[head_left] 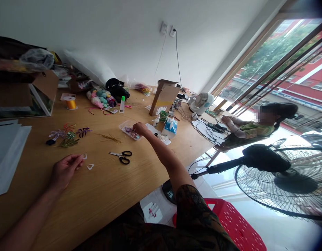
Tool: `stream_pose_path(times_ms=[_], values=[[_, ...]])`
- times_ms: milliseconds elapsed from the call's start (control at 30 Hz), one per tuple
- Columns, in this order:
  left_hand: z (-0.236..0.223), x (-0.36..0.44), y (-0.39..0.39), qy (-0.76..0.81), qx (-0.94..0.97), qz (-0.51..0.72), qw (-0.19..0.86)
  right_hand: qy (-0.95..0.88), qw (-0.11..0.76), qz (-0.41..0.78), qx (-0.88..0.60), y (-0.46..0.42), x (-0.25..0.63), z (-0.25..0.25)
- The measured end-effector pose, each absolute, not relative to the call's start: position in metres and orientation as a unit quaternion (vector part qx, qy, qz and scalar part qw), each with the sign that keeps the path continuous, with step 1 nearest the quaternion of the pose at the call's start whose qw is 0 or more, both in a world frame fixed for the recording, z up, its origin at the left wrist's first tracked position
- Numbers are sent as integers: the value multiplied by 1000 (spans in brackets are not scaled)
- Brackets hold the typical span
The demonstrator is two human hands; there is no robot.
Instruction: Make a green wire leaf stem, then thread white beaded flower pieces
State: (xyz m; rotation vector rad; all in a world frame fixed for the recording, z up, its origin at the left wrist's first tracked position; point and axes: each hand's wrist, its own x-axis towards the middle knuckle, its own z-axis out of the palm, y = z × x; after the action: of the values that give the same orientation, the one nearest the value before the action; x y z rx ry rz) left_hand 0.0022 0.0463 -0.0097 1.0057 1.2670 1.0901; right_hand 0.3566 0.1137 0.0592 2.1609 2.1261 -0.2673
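Left hand (65, 170) pinches one white loop (84, 156); right hand (140, 129) overhangs one clear tray (123, 126).

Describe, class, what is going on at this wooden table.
A person's left hand pinches a small white loop, while their right hand reaches down to a clear plastic tray holding purple craft pieces. Black-handled steel scissors lie on the light wooden table between the hands, near colourful handmade flowers and leaves. Another seated person works at the table's far end.
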Motion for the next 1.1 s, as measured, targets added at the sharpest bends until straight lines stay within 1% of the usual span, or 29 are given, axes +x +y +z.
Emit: stream_pose_path(times_ms=[333,533,633,767,800,833,867,933,1000,1033,1100], values=[[-8,3,44,527,447,462,555,710,56,-88,697,103,352,57],[-2,5,40,516,490,461,530,706,30,-77,704,100,349,54],[1,6,38,521,491,464,522,690,-6,-59,721,101,350,59],[2,6,37,514,495,464,524,666,-102,-7,739,102,350,79],[2,6,37,514,495,463,525,660,-141,-1,738,101,347,85],[1,5,38,514,495,462,526,643,-228,-20,730,100,343,91],[1,5,38,515,491,463,528,626,-314,-65,711,99,336,96],[-1,5,39,511,480,471,535,585,-439,-205,651,93,318,102],[-1,5,39,501,469,485,542,542,-502,-349,577,84,295,102],[0,6,39,495,465,491,545,526,-517,-408,538,78,282,101],[2,7,37,482,458,505,550,493,-537,-490,479,65,258,96]])
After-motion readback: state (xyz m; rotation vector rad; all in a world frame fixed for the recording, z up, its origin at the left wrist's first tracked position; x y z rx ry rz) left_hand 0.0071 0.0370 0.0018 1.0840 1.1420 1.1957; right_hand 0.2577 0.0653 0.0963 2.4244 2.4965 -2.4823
